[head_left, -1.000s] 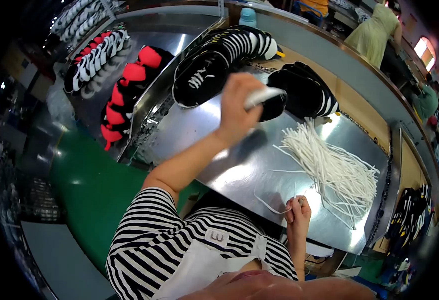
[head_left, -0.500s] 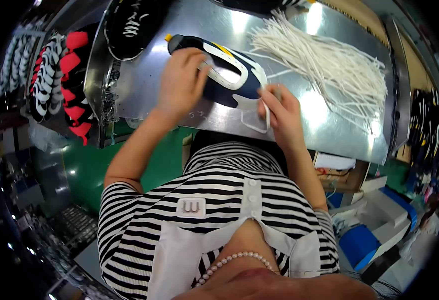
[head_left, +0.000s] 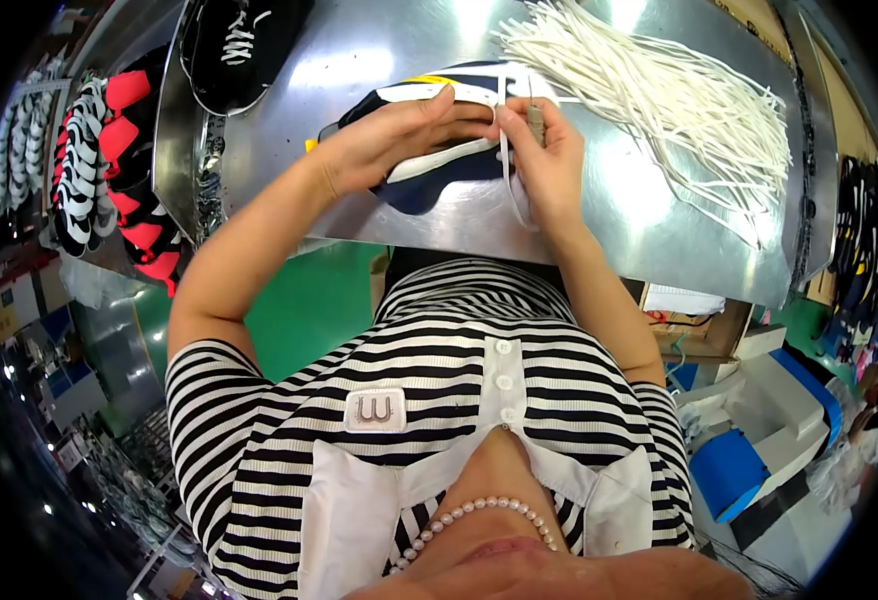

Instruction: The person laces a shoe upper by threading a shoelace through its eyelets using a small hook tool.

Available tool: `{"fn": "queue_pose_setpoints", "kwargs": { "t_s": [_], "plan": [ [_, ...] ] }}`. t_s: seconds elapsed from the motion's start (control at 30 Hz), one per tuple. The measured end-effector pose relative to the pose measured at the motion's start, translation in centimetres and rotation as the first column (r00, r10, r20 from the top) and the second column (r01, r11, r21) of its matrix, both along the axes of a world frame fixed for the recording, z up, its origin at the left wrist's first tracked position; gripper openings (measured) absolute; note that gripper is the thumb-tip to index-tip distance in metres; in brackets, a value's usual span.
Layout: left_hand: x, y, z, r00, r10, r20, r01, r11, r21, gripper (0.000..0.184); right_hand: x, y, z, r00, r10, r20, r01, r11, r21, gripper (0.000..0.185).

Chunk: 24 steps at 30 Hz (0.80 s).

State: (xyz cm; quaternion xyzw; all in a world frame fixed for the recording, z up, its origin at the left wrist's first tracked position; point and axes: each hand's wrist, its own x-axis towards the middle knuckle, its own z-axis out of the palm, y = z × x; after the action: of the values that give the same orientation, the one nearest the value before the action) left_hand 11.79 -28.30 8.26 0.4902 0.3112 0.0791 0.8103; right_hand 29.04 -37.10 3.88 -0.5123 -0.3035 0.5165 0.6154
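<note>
A dark navy shoe upper (head_left: 414, 192) with white and yellow trim lies on the metal table. My left hand (head_left: 394, 138) is closed on it, with the fingers inside its opening and the thumb over the white eyelet edge. Against the upper's right end, my right hand (head_left: 547, 150) pinches a small tool with a brownish handle (head_left: 536, 122) and a thin needle-like tip. A white lace (head_left: 506, 150) runs across the upper by my right fingertips and hangs down in a loop. Further right lies a bundle of white laces (head_left: 659, 100).
A black shoe with white lacing (head_left: 234, 60) stands at the table's upper left. Beyond the left edge are red-and-black pieces (head_left: 119, 140) and a row of black-and-white shoes (head_left: 81, 170). A blue-and-grey box (head_left: 759, 430) is at the lower right, below the metal table (head_left: 359, 225).
The navy upper has come into view under my hands. My left fingers have gone from its far end into its opening. My right hand has moved up against the upper. The view has shifted.
</note>
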Motion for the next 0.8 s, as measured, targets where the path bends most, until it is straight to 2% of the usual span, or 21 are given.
{"fn": "queue_pose_setpoints", "kwargs": {
  "t_s": [0.03, 0.07, 0.13, 0.2, 0.27, 0.33, 0.4, 0.6, 0.67, 0.7, 0.77, 0.8],
  "plan": [
    [0.2, -0.1, -1.5, 0.986, 0.09, 0.138, -0.07, 0.988, -0.139, 0.065, 0.3, -0.3, 1.2, 1.0, 0.019, 0.016, -0.019, 1.0, 0.004, 0.012],
    [0.7, -0.8, -2.0, 0.962, 0.238, 0.13, -0.206, 0.953, -0.22, 0.054, 0.4, -0.5, 1.5, 1.0, 0.025, 0.018, -0.025, 1.0, 0.002, 0.012],
    [1.2, -2.1, -1.7, 0.936, 0.352, -0.019, -0.352, 0.929, -0.118, 0.051, 0.1, -0.9, 1.8, 0.999, 0.033, 0.007, -0.033, 0.999, 0.035, 0.012],
    [1.6, -3.4, -0.5, 0.91, 0.414, 0.013, -0.412, 0.908, -0.081, 0.051, 0.3, -1.4, 2.1, 1.0, 0.023, 0.017, -0.023, 0.999, 0.048, 0.012],
    [1.8, -4.5, -0.6, 0.86, 0.505, 0.072, -0.504, 0.863, -0.035, 0.048, 0.4, -2.5, 2.3, 0.994, 0.101, 0.036, -0.103, 0.994, 0.035, 0.012],
    [1.8, -5.2, -0.4, 0.871, 0.491, -0.017, -0.488, 0.869, 0.076, 0.039, 0.4, -2.9, 2.2, 0.99, 0.13, 0.045, -0.131, 0.991, 0.022, 0.012],
    [2.1, -5.8, 0.0, 0.87, 0.493, -0.001, -0.489, 0.863, 0.126, 0.035, 0.5, -3.2, 2.4, 0.991, 0.135, -0.005, -0.135, 0.991, -0.009, 0.01],
    [2.3, -7.0, -0.1, 0.818, 0.574, 0.033, -0.56, 0.783, 0.269, 0.025, -0.1, -4.2, 2.8, 0.986, 0.156, 0.06, -0.152, 0.986, -0.064, 0.013],
    [2.2, -7.2, -0.2, 0.818, 0.573, 0.047, -0.558, 0.772, 0.305, 0.024, -0.2, -4.9, 3.2, 0.971, 0.146, 0.191, -0.145, 0.989, -0.022, 0.016],
    [2.3, -7.3, 0.0, 0.816, 0.574, 0.065, -0.56, 0.759, 0.333, 0.024, -0.2, -5.1, 3.1, 0.971, 0.145, 0.189, -0.142, 0.99, -0.029, 0.016],
    [2.3, -7.4, 0.0, 0.819, 0.569, 0.081, -0.556, 0.75, 0.357, 0.024, 0.0, -5.5, 3.0, 0.935, 0.002, 0.354, -0.03, 0.997, 0.075, 0.017],
    [2.2, -7.3, -0.2, 0.823, 0.567, 0.047, -0.538, 0.75, 0.385, 0.023, 0.3, -5.6, 3.0, 0.935, -0.004, 0.354, -0.022, 0.997, 0.07, 0.017]
  ]
}}
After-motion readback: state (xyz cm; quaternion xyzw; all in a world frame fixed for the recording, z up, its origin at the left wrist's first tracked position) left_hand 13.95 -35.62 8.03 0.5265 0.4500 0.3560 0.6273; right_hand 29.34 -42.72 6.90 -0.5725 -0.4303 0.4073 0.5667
